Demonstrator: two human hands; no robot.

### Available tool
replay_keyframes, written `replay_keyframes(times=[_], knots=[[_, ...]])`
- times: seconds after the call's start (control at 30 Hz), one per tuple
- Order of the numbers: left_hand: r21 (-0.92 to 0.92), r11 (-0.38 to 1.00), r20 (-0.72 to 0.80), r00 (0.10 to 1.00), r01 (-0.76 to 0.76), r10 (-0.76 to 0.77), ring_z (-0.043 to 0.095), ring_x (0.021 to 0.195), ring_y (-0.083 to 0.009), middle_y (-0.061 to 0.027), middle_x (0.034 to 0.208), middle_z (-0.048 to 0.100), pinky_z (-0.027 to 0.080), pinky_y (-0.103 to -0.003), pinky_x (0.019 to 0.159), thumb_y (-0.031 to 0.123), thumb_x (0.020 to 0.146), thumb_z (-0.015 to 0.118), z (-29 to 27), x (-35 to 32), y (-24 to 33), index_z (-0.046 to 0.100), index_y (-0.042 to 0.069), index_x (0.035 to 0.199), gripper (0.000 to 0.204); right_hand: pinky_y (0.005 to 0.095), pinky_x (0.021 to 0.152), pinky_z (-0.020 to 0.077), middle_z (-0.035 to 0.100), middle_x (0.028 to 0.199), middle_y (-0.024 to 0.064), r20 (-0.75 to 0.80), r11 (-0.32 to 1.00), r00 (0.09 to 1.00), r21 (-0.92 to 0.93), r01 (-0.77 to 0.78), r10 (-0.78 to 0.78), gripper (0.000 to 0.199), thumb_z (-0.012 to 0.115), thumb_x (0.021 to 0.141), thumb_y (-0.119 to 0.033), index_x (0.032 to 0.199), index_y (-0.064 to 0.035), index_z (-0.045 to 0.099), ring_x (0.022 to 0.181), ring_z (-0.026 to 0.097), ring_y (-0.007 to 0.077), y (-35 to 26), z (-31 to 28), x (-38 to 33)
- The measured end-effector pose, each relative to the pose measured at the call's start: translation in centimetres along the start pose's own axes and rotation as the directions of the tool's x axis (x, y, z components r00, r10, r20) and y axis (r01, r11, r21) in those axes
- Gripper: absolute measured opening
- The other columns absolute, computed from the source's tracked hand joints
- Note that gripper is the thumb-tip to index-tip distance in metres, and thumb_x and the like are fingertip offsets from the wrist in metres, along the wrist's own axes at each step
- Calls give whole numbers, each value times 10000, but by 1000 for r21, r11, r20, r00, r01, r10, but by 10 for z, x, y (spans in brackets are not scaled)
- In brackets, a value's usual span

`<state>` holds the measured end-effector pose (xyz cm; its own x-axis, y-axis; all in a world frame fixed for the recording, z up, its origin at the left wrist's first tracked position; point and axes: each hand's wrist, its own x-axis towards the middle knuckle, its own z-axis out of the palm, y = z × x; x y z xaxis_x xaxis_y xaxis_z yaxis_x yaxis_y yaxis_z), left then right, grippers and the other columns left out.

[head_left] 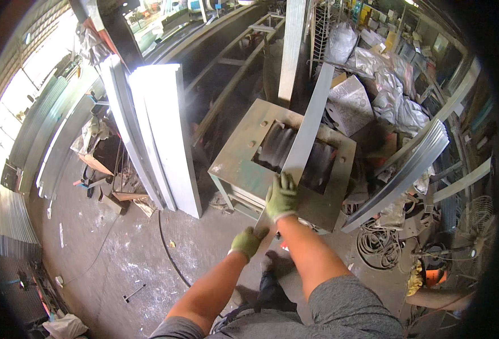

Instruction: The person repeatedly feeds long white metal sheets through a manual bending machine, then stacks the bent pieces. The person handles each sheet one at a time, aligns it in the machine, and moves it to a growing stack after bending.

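Observation:
A long, flat grey metal strip (311, 116) lies slanted across a worn grey-green machine (237, 151), its far end rising past the back edge. Through the machine's rectangular opening show dark, rounded, roller-like parts (277, 142), which the strip partly covers. My right hand (281, 198), in a green work glove, grips the strip from above at the machine's front edge. Lower and to the left, my left hand (246, 243), gloved alike, is closed around the strip's near end. The undersides of both hands are hidden.
Bright metal sheets (164, 135) stand upright to the left. On the right, a bundle of long metal strips (402, 175) leans beside coiled cable (378, 246). A dark hose (167, 248) crosses the floor, where a small T-shaped tool (134, 293) lies. Silvery sacks (388, 85) are heaped behind.

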<state>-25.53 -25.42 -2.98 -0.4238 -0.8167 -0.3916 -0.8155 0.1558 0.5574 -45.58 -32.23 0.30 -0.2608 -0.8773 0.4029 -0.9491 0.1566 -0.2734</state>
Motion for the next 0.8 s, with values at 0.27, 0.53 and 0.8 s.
replay_keyframes(times=[0.27, 0.53, 0.8], knots=[[-116, 986, 75, 991, 116, -108, 734, 1303, -492, -311, 1387, 769, 563, -535, 1113, 777, 1082, 548, -74, 123, 116, 745, 47, 1443, 838, 563, 1143, 541, 732, 1390, 190, -137, 999, 991, -54, -5, -2, 348, 623, 1083, -296, 1295, -54, 756, 1321, 668, 411, 84, 27, 141], [-82, 996, 32, 999, 45, -43, 739, 1239, -537, -357, 1248, 783, 579, -582, 1047, 815, 1074, 538, -61, 79, 106, 773, 0, 1298, 878, 550, 1119, 557, 766, 1353, 170, 112, 995, 989, 4, -98, 97, 348, 649, 1076, -317, 1280, -66, 777, 1309, 694, 384, 91, 2, 154], [-135, 937, 59, 947, 322, -317, 760, 1167, -545, -341, 1166, 802, 593, -602, 983, 810, 1025, 649, -21, -53, 35, 782, 22, 1230, 825, 558, 1273, 449, 667, 1553, 158, 78, 976, 974, 65, 209, -214, 419, 686, 1056, -259, 1411, -41, 727, 1456, 595, 411, 79, 4, 100]])
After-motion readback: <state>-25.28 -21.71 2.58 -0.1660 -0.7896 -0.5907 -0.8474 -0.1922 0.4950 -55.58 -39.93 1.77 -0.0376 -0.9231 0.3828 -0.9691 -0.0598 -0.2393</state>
